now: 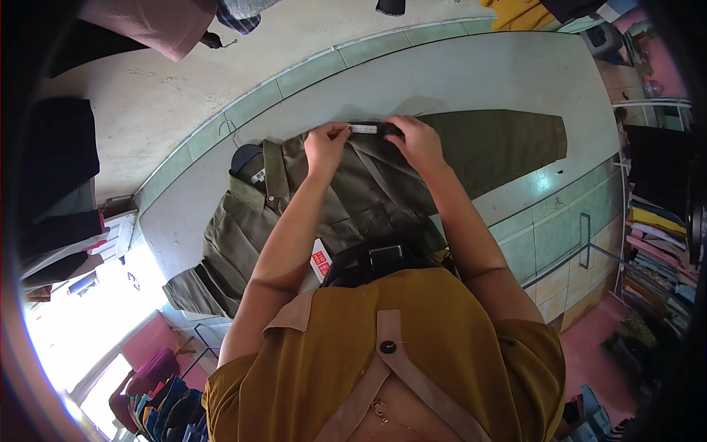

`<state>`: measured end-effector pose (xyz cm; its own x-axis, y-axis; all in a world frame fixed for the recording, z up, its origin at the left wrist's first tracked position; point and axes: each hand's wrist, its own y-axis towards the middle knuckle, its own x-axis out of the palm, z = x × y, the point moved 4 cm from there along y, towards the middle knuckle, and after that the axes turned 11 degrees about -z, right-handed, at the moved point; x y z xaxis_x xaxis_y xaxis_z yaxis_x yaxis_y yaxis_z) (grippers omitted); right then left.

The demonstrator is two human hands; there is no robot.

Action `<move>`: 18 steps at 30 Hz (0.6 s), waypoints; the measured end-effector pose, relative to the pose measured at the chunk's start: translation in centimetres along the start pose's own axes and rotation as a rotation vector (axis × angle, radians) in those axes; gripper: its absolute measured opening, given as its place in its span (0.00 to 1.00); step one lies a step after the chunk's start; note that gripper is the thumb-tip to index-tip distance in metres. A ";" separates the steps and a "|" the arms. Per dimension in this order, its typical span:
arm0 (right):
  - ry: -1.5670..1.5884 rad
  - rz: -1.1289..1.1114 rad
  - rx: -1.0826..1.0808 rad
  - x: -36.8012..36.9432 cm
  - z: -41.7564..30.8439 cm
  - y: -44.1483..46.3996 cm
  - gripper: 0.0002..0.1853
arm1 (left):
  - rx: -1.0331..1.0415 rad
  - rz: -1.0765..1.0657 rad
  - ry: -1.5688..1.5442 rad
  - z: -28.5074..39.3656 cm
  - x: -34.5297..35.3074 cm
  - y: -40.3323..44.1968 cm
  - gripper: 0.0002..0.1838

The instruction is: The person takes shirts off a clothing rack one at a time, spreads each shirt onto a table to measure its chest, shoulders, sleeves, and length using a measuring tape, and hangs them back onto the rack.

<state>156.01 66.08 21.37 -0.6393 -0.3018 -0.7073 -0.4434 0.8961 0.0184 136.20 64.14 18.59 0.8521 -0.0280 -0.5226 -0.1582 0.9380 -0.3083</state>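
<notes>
An olive green shirt (471, 147) lies across a pale table, its collar at the left around a dark hanger (245, 156). At the shirt's far edge, my left hand (325, 151) is closed, pinching the left end of a short white strip (363, 129) that looks like a measuring tape. My right hand (416, 141) is closed around something dark at the strip's right end, too small to make out. A white tag with red print (320, 259) hangs near the shirt's lower edge, close to my body.
Folded clothes (659, 243) are stacked on a shelf at the right. More garments (166, 405) stand at the lower left, and dark clothes (62, 169) hang at the left. A metal rail (560, 261) runs beside the tiled table front.
</notes>
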 end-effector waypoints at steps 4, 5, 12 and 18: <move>-0.034 0.050 0.048 -1.3 2.7 -0.3 0.13 | -0.040 0.084 0.100 -1.0 -0.3 1.1 0.09; -0.032 0.044 0.051 -1.8 3.2 -0.5 0.13 | -0.024 0.105 0.132 -0.9 -0.2 1.2 0.08; -0.018 0.023 0.208 -4.2 6.1 -1.9 0.14 | -0.019 0.142 0.203 -0.5 0.2 1.0 0.07; -0.011 0.113 0.047 -4.4 6.8 -2.1 0.13 | 0.052 0.225 0.284 -0.6 0.6 0.8 0.06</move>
<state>164.04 67.74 19.58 -0.6765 -0.1941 -0.7104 -0.3382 0.9388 0.0655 136.33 64.63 17.55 0.6252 0.0931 -0.7749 -0.2939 0.9479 -0.1232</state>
